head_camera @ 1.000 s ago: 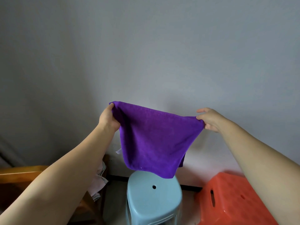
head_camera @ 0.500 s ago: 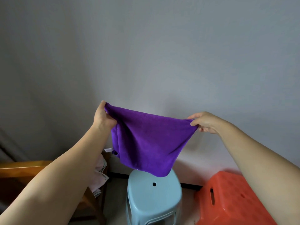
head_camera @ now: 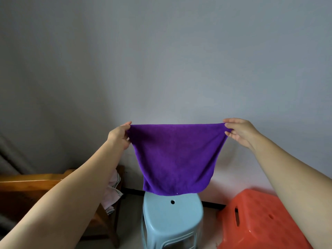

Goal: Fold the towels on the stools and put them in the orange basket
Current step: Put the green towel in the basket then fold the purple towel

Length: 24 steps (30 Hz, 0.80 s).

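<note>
Two hands, the left hand point(head_camera: 119, 135) and right hand point(head_camera: 239, 131), each pinched a top corner of the purple terry towel point(head_camera: 175, 159) hanging above the pale blue plastic stool point(head_camera: 173, 220); folding well probably required level, aligned corners.

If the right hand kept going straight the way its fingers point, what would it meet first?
The right hand points leftward along the purple microfibre towel it pinches; beyond that, probably the left hand, though depth is unclear.

Purple towel point(head_camera: 175, 157) is looking like matt, fuzzy microfibre cloth. Light-blue stool point(head_camera: 172, 218) and orange stool point(head_camera: 258, 221) are showing smooth moulded plastic, slight sheen. Wooden chair point(head_camera: 27, 184) is showing glossy varnish. Wall point(head_camera: 161, 60) is reading matt.
</note>
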Each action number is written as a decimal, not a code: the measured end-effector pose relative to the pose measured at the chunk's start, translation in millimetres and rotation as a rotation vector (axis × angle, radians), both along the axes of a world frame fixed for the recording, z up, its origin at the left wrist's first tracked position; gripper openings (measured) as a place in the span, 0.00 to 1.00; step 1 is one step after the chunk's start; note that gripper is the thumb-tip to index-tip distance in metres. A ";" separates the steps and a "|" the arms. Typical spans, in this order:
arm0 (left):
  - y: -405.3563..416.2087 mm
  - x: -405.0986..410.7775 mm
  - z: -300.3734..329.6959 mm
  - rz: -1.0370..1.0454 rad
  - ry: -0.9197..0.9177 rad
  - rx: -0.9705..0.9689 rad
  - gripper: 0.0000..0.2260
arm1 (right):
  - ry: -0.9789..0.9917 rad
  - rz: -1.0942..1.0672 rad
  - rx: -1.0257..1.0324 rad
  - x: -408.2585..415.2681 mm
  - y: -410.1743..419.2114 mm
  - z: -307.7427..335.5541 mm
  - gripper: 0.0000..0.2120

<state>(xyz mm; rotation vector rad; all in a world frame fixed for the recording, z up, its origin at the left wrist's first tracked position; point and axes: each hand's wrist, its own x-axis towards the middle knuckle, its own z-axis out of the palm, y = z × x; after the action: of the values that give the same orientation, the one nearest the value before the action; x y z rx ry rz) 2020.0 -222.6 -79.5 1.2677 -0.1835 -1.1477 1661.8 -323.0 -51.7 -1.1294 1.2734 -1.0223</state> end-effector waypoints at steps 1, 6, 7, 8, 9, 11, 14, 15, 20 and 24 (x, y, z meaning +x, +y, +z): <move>-0.2 -0.2 -0.9 0.021 -0.029 -0.017 0.15 | 0.019 0.011 0.007 -0.6 -0.8 -1.0 0.10; -3.2 -1.0 -2.7 0.116 -0.294 -0.049 0.15 | 0.044 0.028 0.005 -4.7 -4.5 -3.3 0.08; -2.7 -0.5 -2.3 0.116 -0.355 -0.057 0.15 | 0.050 0.041 -0.004 -5.7 -5.0 -3.3 0.08; -2.8 -0.1 -2.5 0.108 -0.412 -0.064 0.14 | 0.067 0.061 -0.013 -6.8 -5.8 -3.4 0.10; -1.7 0.3 -2.2 0.088 -0.472 -0.065 0.14 | 0.108 0.086 -0.022 -7.4 -5.8 -3.3 0.13; -0.6 0.9 -1.8 0.029 -0.609 -0.044 0.13 | 0.305 0.118 -0.072 -8.0 -5.1 -3.9 0.18; 1.1 -0.5 1.0 -0.052 -0.719 -0.047 0.12 | 0.680 0.133 -0.211 -8.7 -3.8 -5.9 0.19; 2.1 -1.8 2.6 -0.083 -0.719 -0.056 0.11 | 0.748 0.137 -0.237 -9.1 -3.0 -6.8 0.19; 11.2 0.6 4.4 -0.343 -0.595 -0.181 0.12 | 0.927 0.016 -0.380 -13.8 -0.4 -12.9 0.10; 12.6 -2.9 -1.7 -0.381 -0.997 -0.061 0.14 | 0.906 -0.075 -0.412 -22.9 -4.0 -16.8 0.07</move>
<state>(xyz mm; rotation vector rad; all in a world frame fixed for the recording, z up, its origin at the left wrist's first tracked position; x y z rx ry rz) 2017.1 -210.0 -81.2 1.7014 -1.2269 -0.7073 1638.9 -327.1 -68.5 -2.0088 1.8556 -0.8611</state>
